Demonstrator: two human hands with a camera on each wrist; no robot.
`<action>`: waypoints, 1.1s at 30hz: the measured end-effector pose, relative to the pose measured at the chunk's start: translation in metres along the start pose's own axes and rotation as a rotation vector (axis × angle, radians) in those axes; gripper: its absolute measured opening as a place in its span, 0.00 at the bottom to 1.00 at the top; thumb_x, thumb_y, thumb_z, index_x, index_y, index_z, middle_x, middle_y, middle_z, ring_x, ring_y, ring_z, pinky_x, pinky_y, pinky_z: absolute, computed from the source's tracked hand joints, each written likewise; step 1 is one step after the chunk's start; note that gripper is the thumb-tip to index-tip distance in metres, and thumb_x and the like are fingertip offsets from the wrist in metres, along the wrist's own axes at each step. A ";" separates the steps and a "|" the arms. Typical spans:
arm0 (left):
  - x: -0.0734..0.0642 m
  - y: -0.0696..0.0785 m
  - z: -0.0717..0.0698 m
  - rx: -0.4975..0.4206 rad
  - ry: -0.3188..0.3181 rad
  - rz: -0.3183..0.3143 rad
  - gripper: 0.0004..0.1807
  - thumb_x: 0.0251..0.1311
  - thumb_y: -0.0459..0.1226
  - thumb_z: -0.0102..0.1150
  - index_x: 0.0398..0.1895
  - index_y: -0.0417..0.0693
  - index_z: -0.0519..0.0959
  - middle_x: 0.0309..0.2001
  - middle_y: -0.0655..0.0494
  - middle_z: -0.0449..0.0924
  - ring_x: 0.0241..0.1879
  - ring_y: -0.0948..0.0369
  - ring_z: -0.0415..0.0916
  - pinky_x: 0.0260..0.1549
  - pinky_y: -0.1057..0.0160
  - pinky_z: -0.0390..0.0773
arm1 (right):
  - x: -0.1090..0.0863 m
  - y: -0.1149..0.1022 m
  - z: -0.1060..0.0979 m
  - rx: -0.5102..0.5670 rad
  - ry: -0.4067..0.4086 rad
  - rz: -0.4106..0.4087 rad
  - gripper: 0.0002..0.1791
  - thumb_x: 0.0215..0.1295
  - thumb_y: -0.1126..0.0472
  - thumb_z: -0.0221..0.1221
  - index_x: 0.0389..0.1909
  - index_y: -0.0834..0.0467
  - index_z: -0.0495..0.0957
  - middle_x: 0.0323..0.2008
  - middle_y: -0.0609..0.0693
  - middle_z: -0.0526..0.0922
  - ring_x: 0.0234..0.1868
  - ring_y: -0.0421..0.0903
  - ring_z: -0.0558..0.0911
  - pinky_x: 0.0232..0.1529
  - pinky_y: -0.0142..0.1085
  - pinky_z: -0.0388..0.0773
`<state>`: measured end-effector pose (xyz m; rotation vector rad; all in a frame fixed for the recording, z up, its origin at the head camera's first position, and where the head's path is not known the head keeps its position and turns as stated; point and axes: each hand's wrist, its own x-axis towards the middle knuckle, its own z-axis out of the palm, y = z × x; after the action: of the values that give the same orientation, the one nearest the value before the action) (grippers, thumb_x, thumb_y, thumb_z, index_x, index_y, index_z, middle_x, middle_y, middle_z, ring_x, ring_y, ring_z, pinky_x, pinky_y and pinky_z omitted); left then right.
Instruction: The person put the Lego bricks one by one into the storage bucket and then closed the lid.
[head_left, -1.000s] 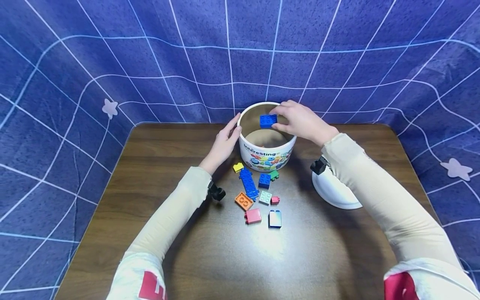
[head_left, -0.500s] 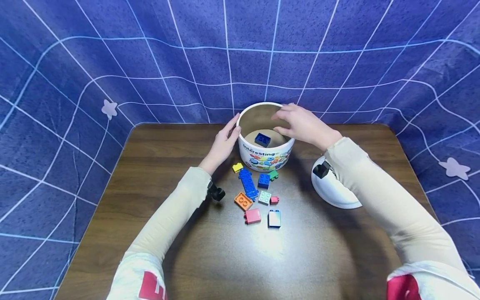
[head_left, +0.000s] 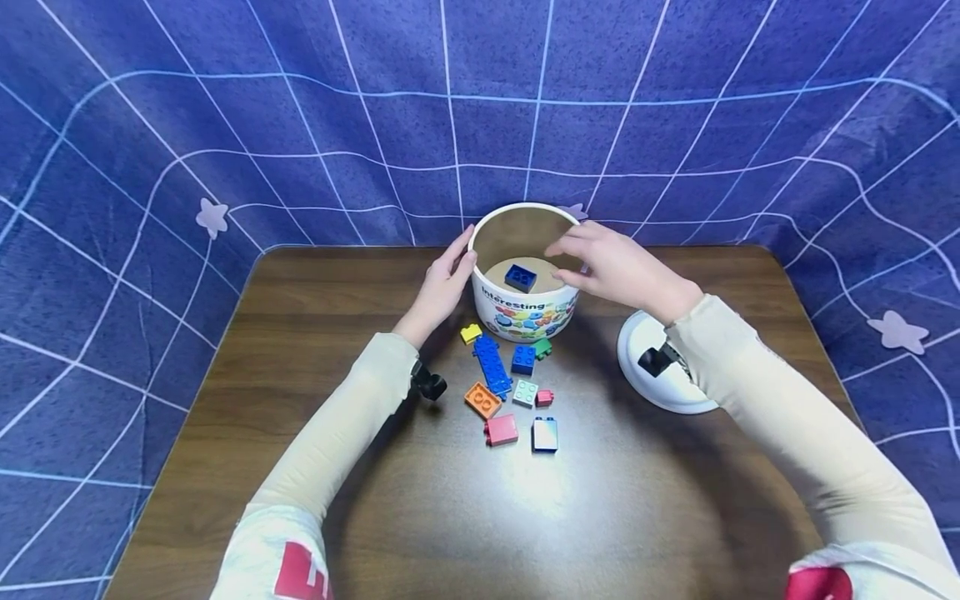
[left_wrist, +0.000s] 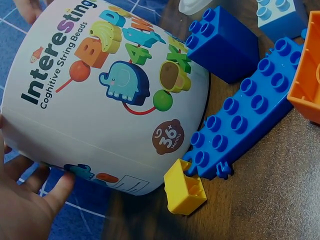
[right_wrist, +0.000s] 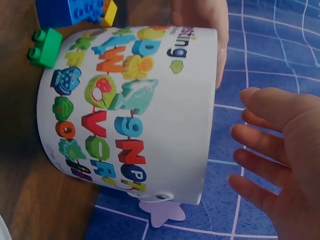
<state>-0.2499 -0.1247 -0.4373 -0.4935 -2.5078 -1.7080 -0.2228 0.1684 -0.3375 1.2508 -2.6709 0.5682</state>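
Observation:
A white round bucket (head_left: pixel 528 315) printed with "Interesting" and coloured letters stands upright at the back of the table. On its floor lies a dark blue toy brick (head_left: pixel 520 278). Against the bucket's left side rests my left hand (head_left: pixel 438 292), its fingers extended along the wall near the rim; the left wrist view shows its thumb (left_wrist: pixel 61 189) by the printed side. Over the right rim is my right hand (head_left: pixel 618 268), fingers apart and holding nothing. From the right wrist, those fingers (right_wrist: pixel 257 142) appear spread beside the bucket's mouth.
In front of the bucket lie several loose bricks: a yellow one (head_left: pixel 471 333), a long blue one (head_left: pixel 492 367), a green one (head_left: pixel 542 348), an orange one (head_left: pixel 483 400) and a pink one (head_left: pixel 501 430). A white lid (head_left: pixel 648 375) sits to the right, below my right forearm.
My right hand has let go of the blue brick, which dropped into the bucket. That hand has then drawn back slightly to the right. The left hand keeps its place on the bucket.

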 end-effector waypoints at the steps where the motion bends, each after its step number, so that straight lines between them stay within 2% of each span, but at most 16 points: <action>1: 0.000 0.000 0.000 0.001 0.003 0.002 0.29 0.82 0.41 0.46 0.81 0.45 0.61 0.80 0.52 0.59 0.78 0.57 0.58 0.76 0.60 0.62 | -0.002 -0.001 0.001 0.002 0.007 -0.009 0.15 0.70 0.61 0.68 0.54 0.62 0.84 0.47 0.55 0.86 0.47 0.52 0.81 0.53 0.48 0.80; 6: 0.000 0.000 0.000 -0.009 0.005 0.004 0.29 0.82 0.41 0.46 0.81 0.45 0.61 0.80 0.52 0.59 0.78 0.56 0.59 0.75 0.60 0.62 | -0.014 -0.007 0.003 0.019 0.023 -0.037 0.15 0.69 0.62 0.68 0.54 0.62 0.84 0.48 0.55 0.85 0.48 0.52 0.80 0.50 0.47 0.80; 10: 0.000 0.000 0.000 -0.011 0.002 -0.003 0.28 0.83 0.41 0.46 0.82 0.47 0.61 0.80 0.53 0.59 0.78 0.57 0.59 0.76 0.59 0.62 | -0.023 -0.014 0.003 0.023 0.026 -0.053 0.15 0.69 0.61 0.68 0.53 0.62 0.84 0.49 0.55 0.85 0.49 0.52 0.80 0.51 0.47 0.81; 16: -0.001 0.003 0.000 -0.013 -0.009 -0.020 0.29 0.83 0.41 0.44 0.82 0.47 0.58 0.81 0.53 0.57 0.80 0.55 0.56 0.77 0.55 0.60 | -0.035 -0.022 0.004 0.028 0.066 -0.120 0.16 0.66 0.63 0.71 0.52 0.61 0.84 0.47 0.54 0.84 0.49 0.51 0.80 0.52 0.48 0.81; 17: -0.002 0.006 -0.001 -0.015 -0.014 -0.024 0.29 0.83 0.40 0.43 0.82 0.45 0.58 0.81 0.52 0.56 0.80 0.54 0.55 0.77 0.54 0.60 | -0.037 -0.023 0.005 0.030 0.072 -0.134 0.16 0.65 0.63 0.71 0.52 0.62 0.84 0.47 0.54 0.85 0.49 0.51 0.80 0.52 0.48 0.81; 24: -0.014 0.046 -0.006 -0.013 -0.036 -0.041 0.28 0.82 0.35 0.42 0.81 0.38 0.58 0.81 0.42 0.56 0.79 0.49 0.56 0.76 0.55 0.61 | -0.049 -0.030 0.015 0.006 0.079 -0.173 0.19 0.61 0.62 0.74 0.52 0.62 0.84 0.50 0.55 0.86 0.52 0.54 0.82 0.56 0.52 0.81; 26: -0.015 0.048 -0.007 -0.012 -0.038 -0.043 0.28 0.82 0.34 0.42 0.81 0.38 0.58 0.81 0.42 0.56 0.79 0.49 0.56 0.76 0.54 0.61 | -0.053 -0.032 0.018 0.004 0.072 -0.180 0.19 0.61 0.61 0.74 0.52 0.61 0.84 0.51 0.55 0.86 0.54 0.55 0.82 0.56 0.52 0.82; 28: -0.014 0.044 -0.006 -0.015 -0.037 -0.039 0.28 0.82 0.34 0.42 0.81 0.37 0.57 0.81 0.42 0.56 0.79 0.48 0.56 0.76 0.54 0.61 | -0.057 -0.034 0.021 0.007 0.066 -0.188 0.20 0.61 0.61 0.74 0.53 0.61 0.84 0.51 0.55 0.86 0.54 0.54 0.82 0.56 0.52 0.82; 33: -0.004 0.013 -0.002 -0.015 -0.026 -0.019 0.29 0.83 0.38 0.43 0.82 0.41 0.57 0.81 0.47 0.55 0.79 0.50 0.56 0.77 0.53 0.60 | -0.066 -0.037 0.028 0.019 0.043 -0.191 0.20 0.61 0.62 0.74 0.53 0.61 0.84 0.49 0.55 0.86 0.52 0.53 0.82 0.56 0.50 0.82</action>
<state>-0.2425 -0.1225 -0.4255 -0.4973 -2.5272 -1.7396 -0.1507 0.1826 -0.3717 1.4606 -2.4802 0.5865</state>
